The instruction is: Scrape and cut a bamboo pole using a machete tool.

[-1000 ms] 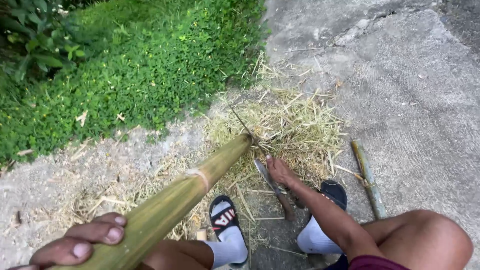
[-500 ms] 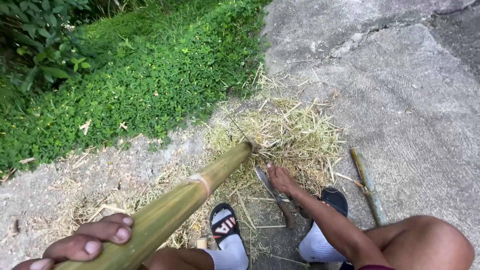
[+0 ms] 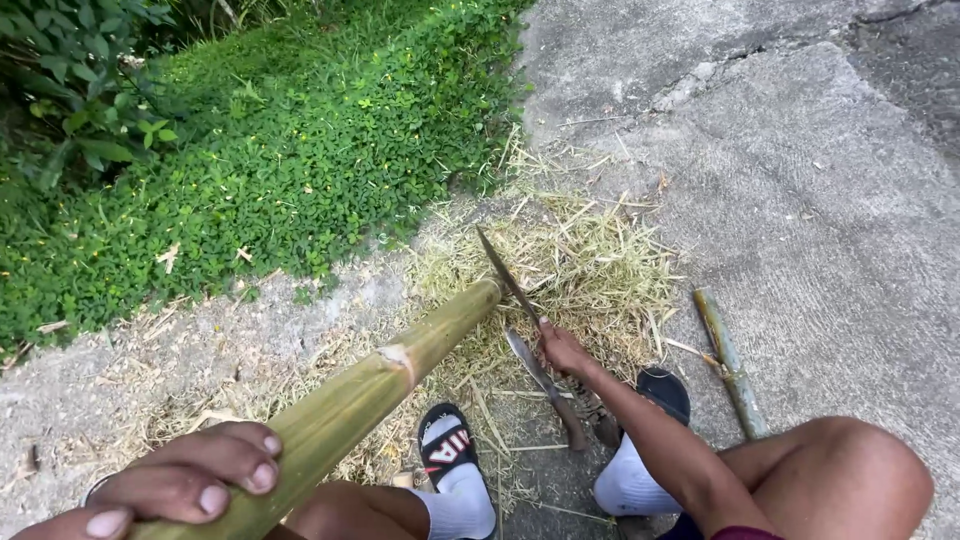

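Concrete paving bordered by green groundcover [image 3: 250, 180] carries one bamboo pole [image 3: 400, 370], its far end resting on a heap of straw-like shavings [image 3: 570, 270]. Your left hand [image 3: 190, 485] closes around the near end, while your right hand [image 3: 565, 350], gripping a knife [image 3: 505, 275], has lifted its blade from beside the tip. Counted: two knives, the second [image 3: 545, 385] lying on the ground, one short bamboo offcut [image 3: 730, 360], two sandalled feet.

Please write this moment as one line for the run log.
left hand: gripping bamboo pole | right hand: holding knife by pole tip | ground: shavings
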